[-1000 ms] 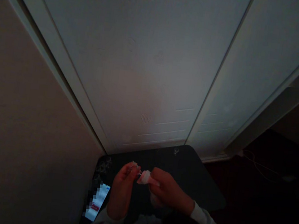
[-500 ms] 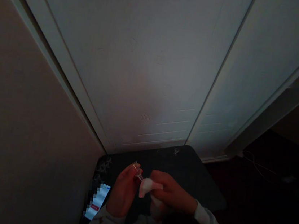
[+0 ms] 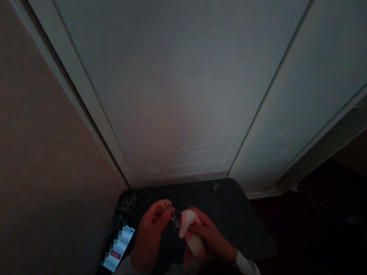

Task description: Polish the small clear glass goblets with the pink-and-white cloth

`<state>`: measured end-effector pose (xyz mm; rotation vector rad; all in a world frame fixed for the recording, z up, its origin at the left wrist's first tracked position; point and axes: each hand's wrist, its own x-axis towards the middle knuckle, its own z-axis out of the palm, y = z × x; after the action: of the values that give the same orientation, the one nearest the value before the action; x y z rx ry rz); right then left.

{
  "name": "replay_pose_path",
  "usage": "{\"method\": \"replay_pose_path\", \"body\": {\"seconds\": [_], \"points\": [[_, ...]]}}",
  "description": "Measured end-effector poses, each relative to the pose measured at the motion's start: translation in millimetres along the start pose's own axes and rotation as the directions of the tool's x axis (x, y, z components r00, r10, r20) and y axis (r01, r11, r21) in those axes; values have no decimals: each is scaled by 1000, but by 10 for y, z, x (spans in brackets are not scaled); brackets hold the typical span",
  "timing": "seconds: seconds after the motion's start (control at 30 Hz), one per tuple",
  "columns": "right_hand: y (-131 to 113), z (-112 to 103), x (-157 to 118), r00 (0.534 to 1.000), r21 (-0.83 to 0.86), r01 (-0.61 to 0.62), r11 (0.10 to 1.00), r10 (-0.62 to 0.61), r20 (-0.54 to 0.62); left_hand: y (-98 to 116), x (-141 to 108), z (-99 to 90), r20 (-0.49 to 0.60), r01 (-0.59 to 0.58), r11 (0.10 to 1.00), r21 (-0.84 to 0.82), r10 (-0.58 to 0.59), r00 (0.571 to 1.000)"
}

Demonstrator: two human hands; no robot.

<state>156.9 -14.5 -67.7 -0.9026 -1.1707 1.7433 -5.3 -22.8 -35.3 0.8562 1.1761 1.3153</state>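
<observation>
My left hand [image 3: 152,229] is closed around a small clear stemmed glass [image 3: 173,216], which tilts down to the right with its foot end outward. My right hand [image 3: 210,232] grips a pink and white cloth [image 3: 190,221], bunched in the fingers with a loose part hanging below. The cloth's edge lies right beside the glass's foot; whether they touch I cannot tell. Both hands are above a dark table [image 3: 243,220]. Dim light hides the finer detail of the glass.
A lit phone [image 3: 119,250] lies at the table's left side. Behind it sit several clear, shiny pieces [image 3: 128,202], hard to make out. One small clear glass object [image 3: 216,185] stands near the back edge. White panels [image 3: 183,88] rise behind the table, and a cable [image 3: 316,200] runs at right.
The cloth has drawn back to the right, off the glass's stem, so the foot end now shows. My left fingers have shifted on the glass, with the thumb further over it.
</observation>
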Motion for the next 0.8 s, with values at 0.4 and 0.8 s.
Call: {"method": "replay_pose_path", "body": {"seconds": [0.4,0.8], "points": [[-26,79,70,976,-447,214,868,-174,129,134,-58,32,243,-390,797,462,309,919],[272,29,104,984,-534,176,827,-160,77,-17,-41,29,252,-270,740,616,140,958]]}}
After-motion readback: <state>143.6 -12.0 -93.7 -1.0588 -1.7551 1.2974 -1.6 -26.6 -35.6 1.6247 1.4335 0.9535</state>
